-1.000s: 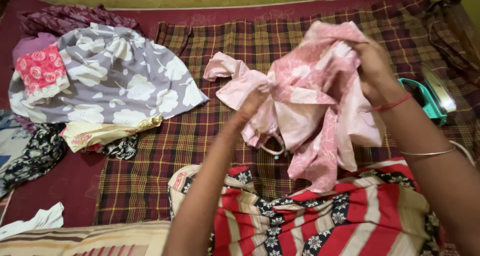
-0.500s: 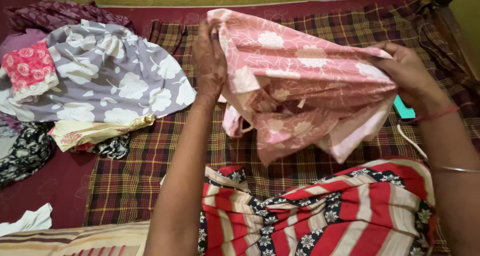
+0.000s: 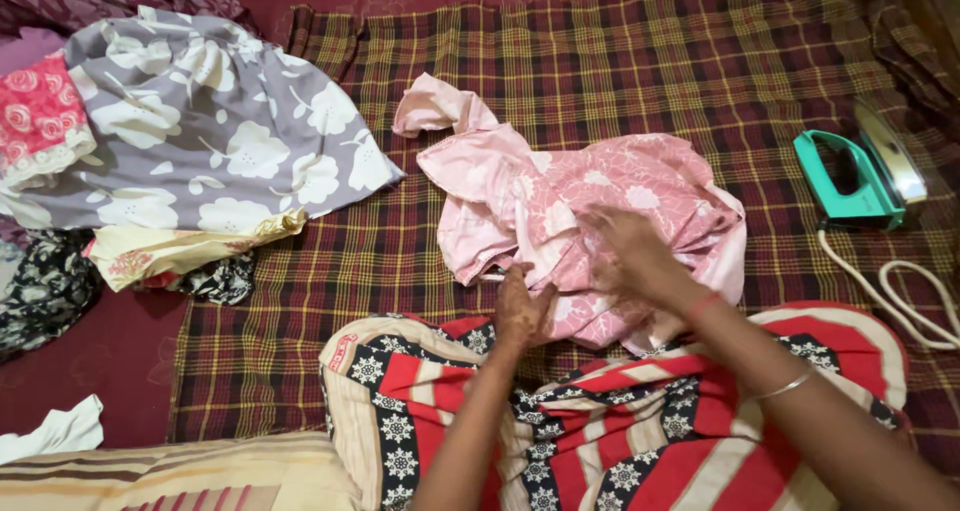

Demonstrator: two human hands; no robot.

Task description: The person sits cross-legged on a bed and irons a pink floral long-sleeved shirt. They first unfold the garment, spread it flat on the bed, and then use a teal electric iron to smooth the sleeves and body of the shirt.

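Pink garment [image 3: 560,211] was judged light, soft, floppy; best taken by hem or seam. Left hand [image 3: 522,306] and right hand [image 3: 630,251] were laid flat, fingers spread, on it.

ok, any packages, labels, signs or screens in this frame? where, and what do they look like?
None that I can see: no package, sign or screen.
Only fabric and an iron: a crumpled pink floral garment on the maroon-and-yellow checked blanket, under both hands.
A teal electric iron with white cord stands at the right edge; any label on it is too small to tell.
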